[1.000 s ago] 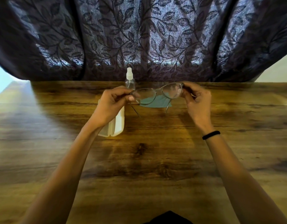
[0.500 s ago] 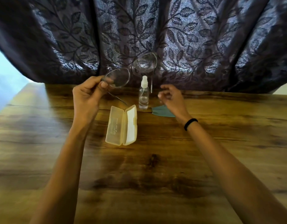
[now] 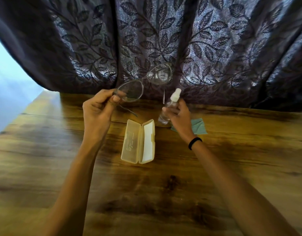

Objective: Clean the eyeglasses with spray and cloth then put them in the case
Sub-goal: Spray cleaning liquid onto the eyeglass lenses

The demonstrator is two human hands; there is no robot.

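Right hand (image 3: 179, 117) has picked up the spray bottle (image 3: 166, 110), gripping it just beyond the open case (image 3: 138, 142); left hand (image 3: 97, 109) pinches the eyeglasses (image 3: 159, 75) by a frame corner, raised beyond the case — light, fragile: hold the frame, never the lenses.

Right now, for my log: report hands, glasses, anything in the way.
Left hand pinches glasses aloft. Right hand grips tilted bottle. Case open, cloth flat, both below, out of the way.

Left grip (image 3: 97, 110) pinches tight; right grip (image 3: 179, 115) wraps closed.
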